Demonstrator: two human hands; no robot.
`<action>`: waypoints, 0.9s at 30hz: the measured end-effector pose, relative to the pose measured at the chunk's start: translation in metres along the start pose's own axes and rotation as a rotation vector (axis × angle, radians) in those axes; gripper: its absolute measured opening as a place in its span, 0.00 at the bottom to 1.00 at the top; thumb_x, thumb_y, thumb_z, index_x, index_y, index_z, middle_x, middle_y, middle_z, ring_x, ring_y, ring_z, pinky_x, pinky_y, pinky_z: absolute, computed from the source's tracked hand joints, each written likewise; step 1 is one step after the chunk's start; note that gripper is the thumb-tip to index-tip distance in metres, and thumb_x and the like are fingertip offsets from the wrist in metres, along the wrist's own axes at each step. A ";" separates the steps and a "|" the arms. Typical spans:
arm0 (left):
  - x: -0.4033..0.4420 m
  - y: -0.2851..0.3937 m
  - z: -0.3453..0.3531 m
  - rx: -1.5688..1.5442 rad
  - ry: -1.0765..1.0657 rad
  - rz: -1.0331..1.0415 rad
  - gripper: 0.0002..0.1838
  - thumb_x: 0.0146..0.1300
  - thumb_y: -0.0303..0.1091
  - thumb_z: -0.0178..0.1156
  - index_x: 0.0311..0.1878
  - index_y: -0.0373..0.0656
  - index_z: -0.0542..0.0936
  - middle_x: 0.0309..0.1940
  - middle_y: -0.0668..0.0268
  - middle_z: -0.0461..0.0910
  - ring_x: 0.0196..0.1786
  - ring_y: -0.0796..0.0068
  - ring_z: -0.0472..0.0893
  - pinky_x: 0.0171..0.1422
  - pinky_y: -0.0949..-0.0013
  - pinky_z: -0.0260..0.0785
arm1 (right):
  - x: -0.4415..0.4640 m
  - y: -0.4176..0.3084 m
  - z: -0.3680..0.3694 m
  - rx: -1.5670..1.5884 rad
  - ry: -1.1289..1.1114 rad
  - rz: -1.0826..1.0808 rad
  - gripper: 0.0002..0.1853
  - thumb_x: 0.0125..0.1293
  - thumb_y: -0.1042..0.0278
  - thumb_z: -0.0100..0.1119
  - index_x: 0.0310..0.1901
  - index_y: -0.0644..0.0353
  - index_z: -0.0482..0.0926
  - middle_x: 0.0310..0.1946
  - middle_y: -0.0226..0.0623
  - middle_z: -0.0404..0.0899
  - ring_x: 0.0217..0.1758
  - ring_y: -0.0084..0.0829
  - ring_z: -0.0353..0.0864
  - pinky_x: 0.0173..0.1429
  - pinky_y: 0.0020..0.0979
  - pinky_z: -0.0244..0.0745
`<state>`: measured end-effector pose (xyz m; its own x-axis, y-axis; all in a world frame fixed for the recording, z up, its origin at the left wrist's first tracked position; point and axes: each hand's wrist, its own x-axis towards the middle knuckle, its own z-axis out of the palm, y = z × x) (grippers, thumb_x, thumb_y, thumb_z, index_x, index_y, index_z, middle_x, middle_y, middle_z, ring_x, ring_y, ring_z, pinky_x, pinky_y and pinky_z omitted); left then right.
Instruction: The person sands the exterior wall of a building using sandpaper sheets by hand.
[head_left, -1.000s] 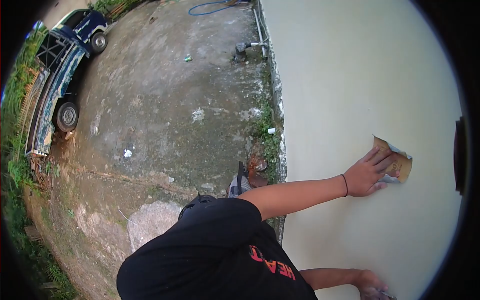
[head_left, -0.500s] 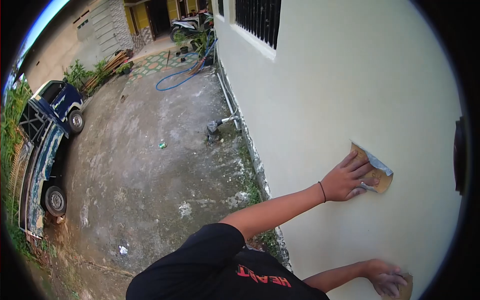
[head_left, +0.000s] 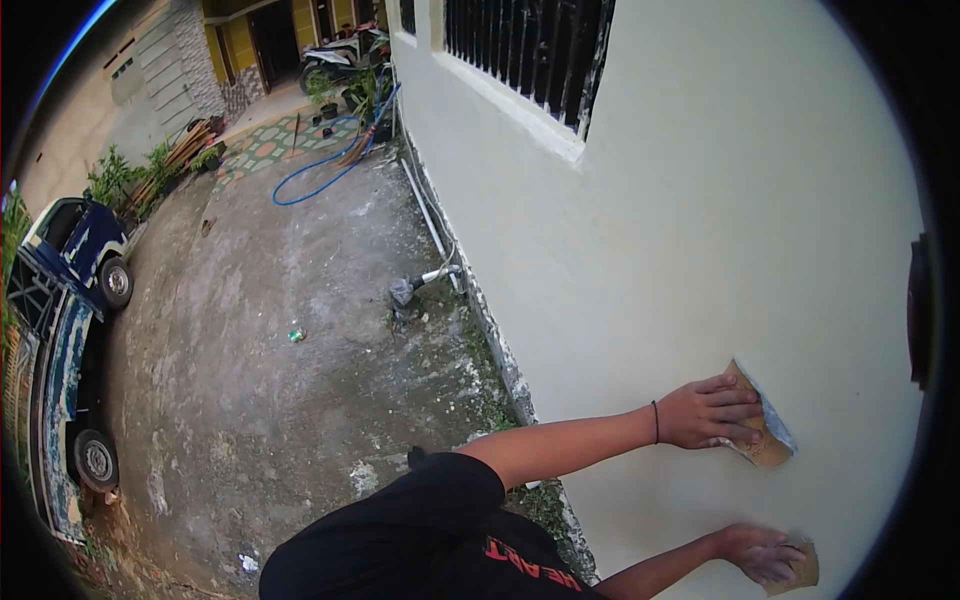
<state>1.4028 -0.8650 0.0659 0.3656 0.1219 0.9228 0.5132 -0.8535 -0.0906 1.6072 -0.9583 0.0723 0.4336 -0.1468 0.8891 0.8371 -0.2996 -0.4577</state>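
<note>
My left hand [head_left: 712, 412] lies against the pale wall [head_left: 690, 260], pressing a brown sheet [head_left: 770, 452] to it. Its fingers are spread over the sheet, whose grey, curled edge shows on the right. A dark band circles that wrist. Lower down, my right hand [head_left: 762, 555] holds another brown sheet [head_left: 806, 572] against the same wall, its fingers bent across it and slightly blurred.
A barred window [head_left: 530, 55] is set in the wall. Along the wall's foot run a white pipe [head_left: 425, 215] and plants. A blue hose [head_left: 300, 192] lies on the concrete ground [head_left: 260, 400]. A truck [head_left: 75, 250] stands left; a motorcycle [head_left: 335, 58] is farther back.
The view has swung up, bringing the house front and window into sight. Both hands have shifted along the wall with their sheets, and the right hand's sheet now shows more clearly.
</note>
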 end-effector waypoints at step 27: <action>-0.158 -0.383 -0.173 -0.022 -0.333 0.341 0.29 0.56 0.37 0.54 0.62 0.69 0.62 0.66 0.87 0.54 0.69 0.87 0.52 0.74 0.66 0.37 | -0.243 -0.247 0.085 0.235 0.146 0.566 0.31 0.66 0.54 0.34 0.64 0.67 0.52 0.66 0.61 0.45 0.70 0.51 0.44 0.71 0.42 0.41</action>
<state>1.0141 -0.6454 0.0197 0.7411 -0.0142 0.6713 0.3057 -0.8830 -0.3562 1.3235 -0.7685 -0.0317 0.7946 -0.3542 0.4931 0.5497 0.0748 -0.8320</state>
